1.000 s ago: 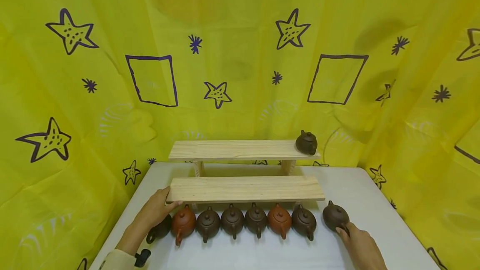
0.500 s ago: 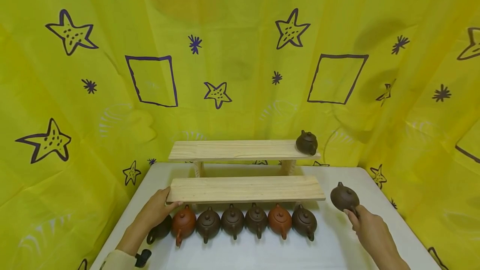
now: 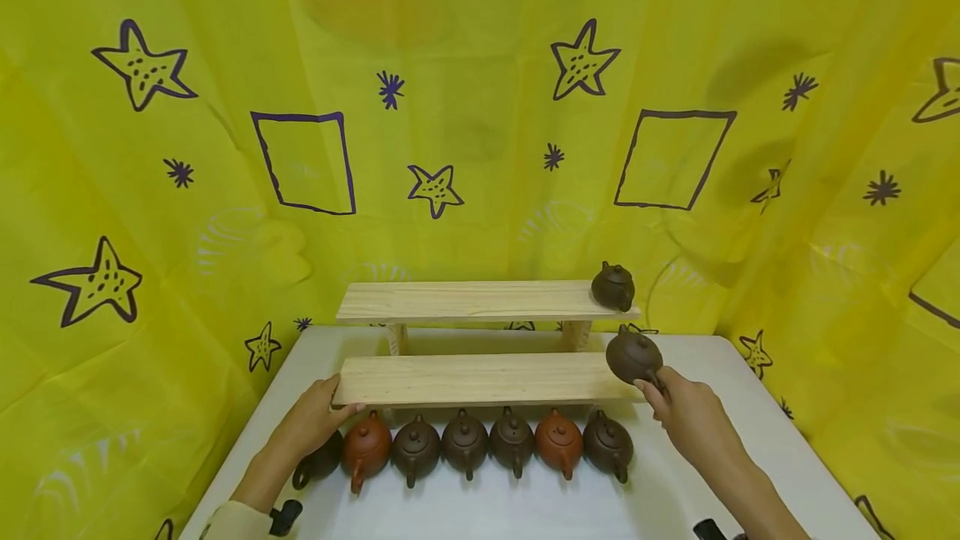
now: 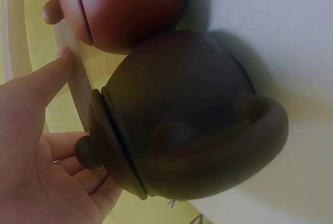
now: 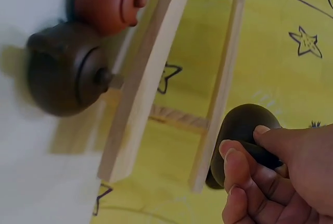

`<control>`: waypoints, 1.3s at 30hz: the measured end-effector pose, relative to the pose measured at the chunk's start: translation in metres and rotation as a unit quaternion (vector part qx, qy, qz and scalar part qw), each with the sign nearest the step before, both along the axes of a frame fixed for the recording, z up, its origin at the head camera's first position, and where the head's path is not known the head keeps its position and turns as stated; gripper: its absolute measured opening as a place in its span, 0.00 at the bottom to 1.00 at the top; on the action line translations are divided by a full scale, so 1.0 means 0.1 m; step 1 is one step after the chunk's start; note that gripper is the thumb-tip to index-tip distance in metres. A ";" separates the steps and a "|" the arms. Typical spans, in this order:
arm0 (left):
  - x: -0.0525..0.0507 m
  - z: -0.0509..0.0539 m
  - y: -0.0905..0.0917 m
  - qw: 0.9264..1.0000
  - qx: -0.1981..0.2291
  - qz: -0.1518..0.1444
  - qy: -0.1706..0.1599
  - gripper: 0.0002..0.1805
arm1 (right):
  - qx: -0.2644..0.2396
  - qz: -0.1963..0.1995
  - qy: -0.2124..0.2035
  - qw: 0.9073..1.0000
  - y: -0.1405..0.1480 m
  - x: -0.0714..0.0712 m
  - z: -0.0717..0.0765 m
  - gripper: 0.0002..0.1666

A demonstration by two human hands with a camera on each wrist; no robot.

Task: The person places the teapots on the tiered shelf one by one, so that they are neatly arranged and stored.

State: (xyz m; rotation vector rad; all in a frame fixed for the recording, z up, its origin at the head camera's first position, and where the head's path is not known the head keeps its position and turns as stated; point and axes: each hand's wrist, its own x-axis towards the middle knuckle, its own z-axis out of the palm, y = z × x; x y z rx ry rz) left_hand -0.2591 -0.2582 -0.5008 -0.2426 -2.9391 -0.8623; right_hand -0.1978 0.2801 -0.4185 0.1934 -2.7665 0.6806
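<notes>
My right hand (image 3: 697, 415) pinches the handle of a dark brown teapot (image 3: 633, 355), held above the right end of the lower wooden shelf (image 3: 480, 380). In the right wrist view, thumb and fingers close on that handle, and the hand covers part of the pot (image 5: 244, 122). My left hand (image 3: 303, 423) grips the left end of the lower shelf, thumb at its front edge and fingers toward the back corner. Just beneath that hand stands a dark teapot (image 4: 177, 78), partly hidden in the head view, beside a reddish-brown teapot (image 3: 367, 446).
Several teapots, mostly dark, with another reddish-brown one (image 3: 558, 442), line the white table (image 3: 495, 515) before the lower shelf. A dark teapot (image 3: 613, 287) sits at the right end of the upper shelf (image 3: 465, 300). Yellow patterned cloth (image 3: 480, 107) hangs behind and at both sides.
My right hand has lifted the dark brown teapot from the table at the right, then carried it up and leftward over the lower shelf's right end. My left hand stays put.
</notes>
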 end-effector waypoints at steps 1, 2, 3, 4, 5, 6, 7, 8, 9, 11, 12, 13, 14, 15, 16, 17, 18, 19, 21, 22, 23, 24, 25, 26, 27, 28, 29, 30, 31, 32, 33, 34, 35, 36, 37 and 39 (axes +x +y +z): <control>0.00 0.00 0.00 1.000 0.000 0.000 0.000 0.40 | 0.000 0.003 0.004 1.000 -0.04 -0.03 0.02 0.17; 0.00 0.00 0.00 1.000 0.000 0.000 0.000 0.40 | 0.000 0.007 0.008 1.000 -0.09 -0.07 0.04 0.17; 0.00 0.00 0.00 1.000 0.000 0.000 0.001 0.40 | 0.001 0.009 0.011 1.000 -0.13 -0.11 0.06 0.17; 0.00 0.00 0.00 1.000 0.000 0.001 0.001 0.40 | 0.002 0.012 0.014 1.000 -0.17 -0.15 0.08 0.17; 0.00 0.00 0.00 1.000 0.001 0.001 0.001 0.39 | 0.003 0.015 0.016 1.000 -0.21 -0.19 0.09 0.17; 0.00 0.00 0.00 1.000 0.001 0.001 0.001 0.39 | 0.003 0.016 0.018 1.000 -0.25 -0.24 0.11 0.17; 0.00 0.00 0.00 1.000 0.001 0.001 0.000 0.39 | 0.003 0.018 0.020 1.000 -0.29 -0.28 0.12 0.17; 0.00 0.00 0.00 1.000 0.001 0.002 -0.001 0.40 | 0.003 0.019 0.022 1.000 -0.33 -0.32 0.14 0.16; 0.00 0.00 0.01 1.000 0.001 0.002 -0.002 0.40 | 0.005 0.020 0.025 0.999 -0.37 -0.37 0.15 0.16; 0.00 0.00 0.01 1.000 0.000 0.003 -0.004 0.40 | 0.007 0.026 0.031 0.999 -0.43 -0.46 0.18 0.16; 0.01 0.00 0.02 1.000 0.000 0.004 -0.004 0.40 | 0.010 0.028 0.035 0.999 -0.47 -0.50 0.19 0.16; 0.01 0.01 0.02 1.000 0.000 0.005 -0.005 0.40 | 0.012 0.030 0.039 0.999 -0.50 -0.54 0.20 0.16; 0.01 0.01 0.02 1.000 0.000 0.006 -0.005 0.41 | 0.014 0.032 0.042 0.998 -0.53 -0.58 0.22 0.16; 0.01 0.01 0.02 1.000 0.000 0.007 -0.005 0.40 | 0.017 0.035 0.045 0.998 -0.55 -0.62 0.23 0.16; 0.02 0.02 0.03 1.000 0.000 0.008 -0.005 0.40 | 0.018 0.038 0.046 0.998 -0.58 -0.66 0.24 0.16; 0.02 0.02 0.03 1.000 0.000 0.008 -0.005 0.40 | 0.020 0.039 0.048 0.998 -0.60 -0.69 0.26 0.16; 0.02 0.02 0.03 1.000 0.000 0.008 -0.004 0.40 | 0.020 0.040 0.050 0.998 -0.62 -0.73 0.27 0.16; 0.02 0.03 0.03 1.000 -0.001 0.008 -0.004 0.40 | 0.021 0.042 0.051 0.998 -0.64 -0.76 0.28 0.17; 0.02 0.03 0.03 1.000 -0.003 0.008 -0.003 0.39 | 0.022 0.043 0.052 0.997 -0.66 -0.83 0.30 0.17; 0.02 0.03 0.03 1.000 -0.003 0.008 -0.002 0.39 | 0.021 0.043 0.051 0.998 -0.67 -0.86 0.31 0.17; 0.02 0.03 0.03 1.000 -0.004 0.007 -0.002 0.39 | 0.020 0.043 0.050 0.998 -0.68 -0.89 0.32 0.17; 0.02 0.03 0.03 1.000 -0.005 0.007 -0.002 0.39 | 0.019 0.043 0.047 0.998 -0.68 -0.91 0.32 0.17; 0.02 0.03 0.03 1.000 -0.005 0.008 -0.002 0.39 | 0.019 0.043 0.044 0.998 -0.69 -0.94 0.32 0.17; 0.02 0.03 0.03 1.000 -0.005 0.009 -0.003 0.39 | 0.018 0.042 0.041 0.998 -0.69 -0.96 0.33 0.17; 0.02 0.02 0.03 1.000 -0.005 0.009 -0.004 0.40 | 0.017 0.042 0.038 0.998 -0.70 -0.99 0.33 0.17; 0.02 0.03 0.02 1.000 -0.006 0.009 -0.006 0.40 | 0.017 0.042 0.034 0.998 -0.70 -1.00 0.33 0.17; 0.02 0.03 0.02 1.000 -0.007 0.010 -0.007 0.40 | 0.018 0.041 0.032 0.998 -0.71 -1.02 0.33 0.17; 0.02 0.03 0.02 1.000 -0.008 0.011 -0.008 0.40 | 0.019 0.041 0.028 0.999 -0.71 -1.05 0.33 0.17; 0.02 0.03 0.02 1.000 -0.008 0.012 -0.009 0.40 | 0.019 0.040 0.024 0.999 -0.72 -1.07 0.33 0.17; 0.02 0.03 0.02 1.000 -0.010 0.012 -0.008 0.40 | 0.019 0.040 0.021 0.999 -0.72 -1.09 0.33 0.18; 0.02 0.04 0.02 1.000 -0.010 0.012 -0.007 0.40 | 0.020 0.039 0.018 0.999 -0.72 -1.12 0.33 0.18; 0.02 0.05 0.02 1.000 -0.010 0.012 -0.006 0.39 | 0.021 0.038 0.015 0.999 -0.73 -1.15 0.33 0.18; 0.01 0.05 0.02 1.000 -0.010 0.012 -0.004 0.39 | 0.022 0.036 0.014 0.999 -0.73 -1.17 0.33 0.18; 0.01 0.06 0.02 1.000 -0.009 0.011 -0.003 0.38 | 0.023 0.036 0.012 0.999 -0.73 -1.19 0.34 0.18; 0.01 0.06 0.02 1.000 -0.010 0.010 -0.002 0.38 | 0.024 0.034 0.010 0.999 -0.73 -1.21 0.34 0.18; 0.00 0.06 0.02 1.000 -0.012 0.006 0.001 0.38 | 0.027 0.030 0.009 0.999 -0.73 -1.25 0.35 0.17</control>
